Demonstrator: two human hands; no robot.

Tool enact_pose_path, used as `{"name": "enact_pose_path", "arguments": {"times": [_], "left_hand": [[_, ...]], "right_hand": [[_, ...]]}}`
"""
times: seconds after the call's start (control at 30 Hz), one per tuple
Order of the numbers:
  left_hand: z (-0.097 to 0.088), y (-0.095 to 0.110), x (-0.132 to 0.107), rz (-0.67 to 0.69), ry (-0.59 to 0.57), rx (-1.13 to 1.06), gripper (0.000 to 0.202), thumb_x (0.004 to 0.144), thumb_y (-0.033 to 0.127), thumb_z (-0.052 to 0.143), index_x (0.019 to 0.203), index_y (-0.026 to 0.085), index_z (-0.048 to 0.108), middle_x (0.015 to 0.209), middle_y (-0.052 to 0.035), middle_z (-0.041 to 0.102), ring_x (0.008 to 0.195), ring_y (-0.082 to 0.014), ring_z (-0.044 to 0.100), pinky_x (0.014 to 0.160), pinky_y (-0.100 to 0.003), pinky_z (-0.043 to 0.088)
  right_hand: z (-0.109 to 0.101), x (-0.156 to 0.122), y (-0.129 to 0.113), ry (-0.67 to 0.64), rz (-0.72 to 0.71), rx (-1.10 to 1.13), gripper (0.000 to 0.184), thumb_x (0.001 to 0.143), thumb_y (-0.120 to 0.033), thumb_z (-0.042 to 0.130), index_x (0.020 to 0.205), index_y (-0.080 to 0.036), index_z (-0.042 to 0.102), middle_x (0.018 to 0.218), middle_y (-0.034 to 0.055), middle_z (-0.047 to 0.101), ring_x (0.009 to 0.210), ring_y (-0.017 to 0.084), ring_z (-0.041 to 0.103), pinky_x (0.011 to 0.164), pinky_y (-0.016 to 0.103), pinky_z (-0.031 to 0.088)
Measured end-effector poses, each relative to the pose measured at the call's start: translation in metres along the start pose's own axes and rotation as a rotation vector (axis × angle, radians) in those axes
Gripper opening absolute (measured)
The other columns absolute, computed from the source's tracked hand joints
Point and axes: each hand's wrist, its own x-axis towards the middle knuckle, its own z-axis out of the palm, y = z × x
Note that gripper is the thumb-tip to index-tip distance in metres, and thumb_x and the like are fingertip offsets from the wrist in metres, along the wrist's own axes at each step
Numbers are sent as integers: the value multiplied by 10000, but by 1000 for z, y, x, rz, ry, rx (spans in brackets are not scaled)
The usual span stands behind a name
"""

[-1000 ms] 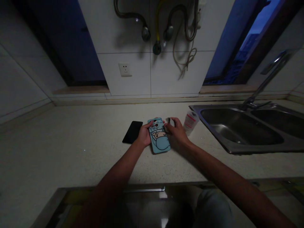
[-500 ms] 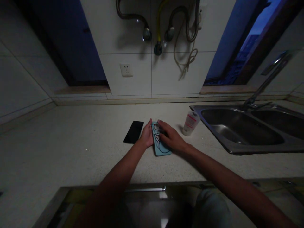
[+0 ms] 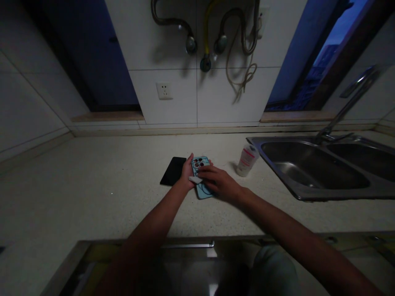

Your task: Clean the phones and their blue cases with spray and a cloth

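A phone in a light blue case (image 3: pixel 204 190) with a dark line drawing lies back-up, its camera lenses at the far end. My left hand (image 3: pixel 187 172) is closed around it from the left, with fingertips showing past its right edge. Over the middle of the case, my right hand (image 3: pixel 219 181) pinches a small white piece (image 3: pixel 195 179), which looks like tissue or cloth, though I cannot tell which. Part of the case is hidden under my right fingers. Left of my left hand a black tablet or large phone (image 3: pixel 173 171) lies flat on the counter.
A clear plastic cup (image 3: pixel 247 160) with red print stands on the pale counter (image 3: pixel 101 172), right of my hands. Farther right is a steel double sink (image 3: pixel 299 196) with a tap (image 3: pixel 345 107). Behind, hoses and a wall socket (image 3: pixel 164 91) are on the tiles.
The phone has shifted slightly left, and its camera lenses are now uncovered. My right fingers have moved down the case, and the white piece now shows at their tips.
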Motion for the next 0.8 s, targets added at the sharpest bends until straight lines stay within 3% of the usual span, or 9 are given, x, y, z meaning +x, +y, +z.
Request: {"name": "enact_pose_path", "arguments": {"times": [0.17, 0.27, 0.43, 0.63, 0.8], "left_hand": [[0, -2, 3, 6, -30, 28, 539, 1008, 479, 370, 1116, 65, 699, 846, -163, 755, 775, -269, 742, 769, -412, 597], [2, -5, 1, -9, -65, 46, 502, 1014, 445, 382, 1088, 70, 708, 829, -151, 754, 740, -257, 739, 750, -397, 596], [3, -9, -2, -14, -73, 56, 437, 1001, 418, 450, 1020, 75, 720, 821, -139, 753, 709, -248, 735, 738, -390, 594], [-3, -8, 4, 4, -60, 55, 444, 993, 444, 471, 931, 84, 724, 775, -130, 747, 721, -253, 739, 747, -377, 590], [-10, -6, 13, -1, -62, 60, 546, 1005, 509, 391, 994, 71, 718, 844, -162, 759, 783, -270, 749, 778, -388, 589]], "right_hand": [[4, 2, 2, 97, -50, -83, 218, 961, -210, 571, 1117, -209, 724, 1188, 147, 646, 1115, 252, 619, 925, 436, 544], [3, 1, 6, 172, 56, -180, 204, 949, -192, 590, 1096, -211, 730, 1012, 115, 651, 952, 236, 611, 792, 377, 531], [1, 0, 9, 230, 204, -202, 196, 966, -208, 589, 1112, -196, 719, 954, 94, 648, 856, 211, 602, 733, 326, 503], [4, 2, 6, 190, 5, -166, 251, 990, -218, 550, 1182, -186, 707, 1046, 136, 681, 979, 245, 620, 811, 373, 521], [2, 5, -5, 52, -146, -122, 224, 988, -248, 557, 1089, -182, 746, 950, 115, 704, 903, 226, 630, 816, 378, 506]]}}
